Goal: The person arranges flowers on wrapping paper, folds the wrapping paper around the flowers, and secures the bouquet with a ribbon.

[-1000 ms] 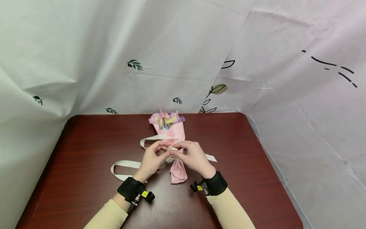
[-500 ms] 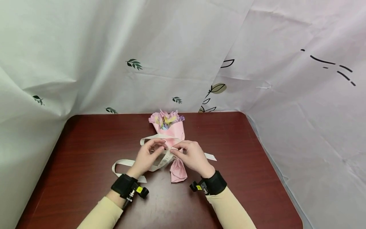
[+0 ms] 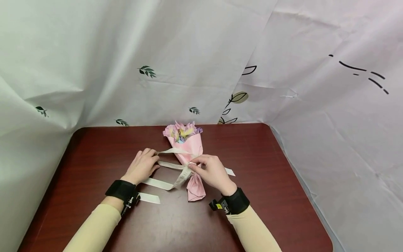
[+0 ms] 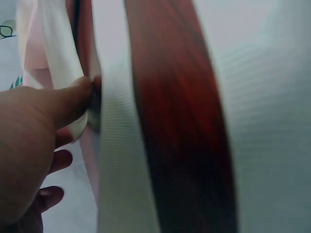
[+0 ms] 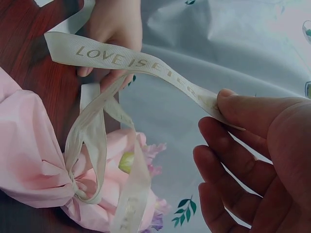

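Note:
A small bouquet (image 3: 192, 144) with pink and purple flowers in pink wrapping lies on the table. A cream ribbon (image 5: 114, 58) with gold lettering is looped round the bouquet's narrow waist. My right hand (image 3: 212, 172) pinches a lettered stretch of this ribbon between thumb and forefinger, above the waist, with its other fingers loosely bent. To the left of the bouquet, my left hand (image 3: 141, 168) pinches the ribbon's loop, its thumb (image 4: 73, 99) against the band in the left wrist view. More ribbon runs under the left hand, and one loose end lies by that wrist.
The dark red-brown table (image 3: 267, 196) has rounded far corners. A white fabric curtain (image 3: 176, 52) printed with leaves hangs behind it and along both sides. Another ribbon end (image 3: 231, 172) shows to the right of the right hand.
My left hand has moved from the bouquet's middle out to the left, drawing the ribbon loop into taut strands. The right hand stays nearly still, pinching the ribbon.

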`<state>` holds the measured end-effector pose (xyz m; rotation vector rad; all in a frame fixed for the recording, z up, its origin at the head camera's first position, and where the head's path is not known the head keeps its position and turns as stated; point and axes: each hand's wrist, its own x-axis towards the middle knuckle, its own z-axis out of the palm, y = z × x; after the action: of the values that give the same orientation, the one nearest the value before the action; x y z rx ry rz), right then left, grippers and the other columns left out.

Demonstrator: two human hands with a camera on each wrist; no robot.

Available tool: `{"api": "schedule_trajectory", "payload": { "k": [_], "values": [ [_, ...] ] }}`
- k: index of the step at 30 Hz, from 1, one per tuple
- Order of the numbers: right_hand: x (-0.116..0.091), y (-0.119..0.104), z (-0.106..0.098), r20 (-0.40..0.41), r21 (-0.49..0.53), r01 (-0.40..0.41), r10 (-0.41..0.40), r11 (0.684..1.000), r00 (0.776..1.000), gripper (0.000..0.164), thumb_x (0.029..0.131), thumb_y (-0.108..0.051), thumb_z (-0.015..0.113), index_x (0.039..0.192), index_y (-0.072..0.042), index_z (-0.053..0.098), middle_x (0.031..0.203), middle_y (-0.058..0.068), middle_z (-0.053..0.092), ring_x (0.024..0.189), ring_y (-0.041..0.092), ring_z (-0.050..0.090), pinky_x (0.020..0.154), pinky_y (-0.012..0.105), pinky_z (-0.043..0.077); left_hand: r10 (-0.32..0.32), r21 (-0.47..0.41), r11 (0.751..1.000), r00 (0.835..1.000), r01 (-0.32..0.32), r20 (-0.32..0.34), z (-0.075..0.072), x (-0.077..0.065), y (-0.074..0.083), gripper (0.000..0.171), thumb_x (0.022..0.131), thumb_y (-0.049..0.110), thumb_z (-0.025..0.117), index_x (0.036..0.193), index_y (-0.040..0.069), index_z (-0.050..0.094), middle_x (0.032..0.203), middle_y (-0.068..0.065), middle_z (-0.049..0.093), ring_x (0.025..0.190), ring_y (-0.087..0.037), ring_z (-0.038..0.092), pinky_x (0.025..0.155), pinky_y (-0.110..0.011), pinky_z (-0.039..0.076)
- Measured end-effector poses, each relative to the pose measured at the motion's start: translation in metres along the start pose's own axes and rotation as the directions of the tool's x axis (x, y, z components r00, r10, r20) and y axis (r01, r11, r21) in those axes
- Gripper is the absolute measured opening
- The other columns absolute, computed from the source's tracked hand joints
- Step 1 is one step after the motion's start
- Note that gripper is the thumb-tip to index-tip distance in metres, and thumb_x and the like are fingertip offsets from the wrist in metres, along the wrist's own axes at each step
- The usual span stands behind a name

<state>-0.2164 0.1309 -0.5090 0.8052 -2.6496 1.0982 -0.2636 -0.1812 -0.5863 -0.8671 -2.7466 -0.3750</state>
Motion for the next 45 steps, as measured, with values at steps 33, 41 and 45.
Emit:
{"api": "schedule_trajectory", "payload": {
  "k": [33, 41, 45],
  "values": [
    [0.005, 0.009, -0.004, -0.088, 0.0, -0.074, 0.074, 0.997, 0.993, 0.011, 0.098, -0.022, 0.082, 0.104, -0.013, 0.084, 0.099, -0.004, 0.077, 0.083, 0.008, 0.067, 0.077, 0.037, 0.06, 0.09, -0.816, 0.574, 0.985, 0.069, 0.147, -0.155, -0.013, 0.057, 0.099, 0.092, -0.003, 0.082, 0.17, 0.029, 0.03, 0.125, -0.001, 0.076, 0.088, -0.019, 0.076, 0.076, -0.029, 0.057],
    [0.005, 0.007, -0.004, -0.101, -0.035, -0.095, 0.091, 0.995, 0.991, 0.014, 0.098, -0.024, 0.081, 0.106, -0.013, 0.084, 0.102, -0.002, 0.079, 0.086, 0.011, 0.069, 0.076, 0.033, 0.058, -0.009, -0.187, 0.982, 0.99, 0.036, 0.14, -0.194, -0.018, 0.064, 0.103, 0.081, 0.019, 0.094, 0.166, 0.037, 0.04, 0.106, 0.019, 0.074, 0.058, 0.004, 0.045, 0.058, -0.029, 0.044],
    [0.004, 0.009, -0.005, -0.113, -0.049, -0.106, 0.099, 0.993, 0.989, 0.016, 0.099, -0.027, 0.081, 0.107, -0.014, 0.084, 0.101, -0.003, 0.078, 0.082, 0.01, 0.067, 0.073, 0.031, 0.056, -0.101, -0.03, 0.993, 0.965, 0.111, 0.241, -0.215, -0.024, 0.058, 0.102, 0.077, 0.023, 0.096, 0.164, 0.036, 0.044, 0.085, 0.017, 0.067, 0.065, -0.004, 0.049, 0.058, -0.033, 0.044]
  ]
}}
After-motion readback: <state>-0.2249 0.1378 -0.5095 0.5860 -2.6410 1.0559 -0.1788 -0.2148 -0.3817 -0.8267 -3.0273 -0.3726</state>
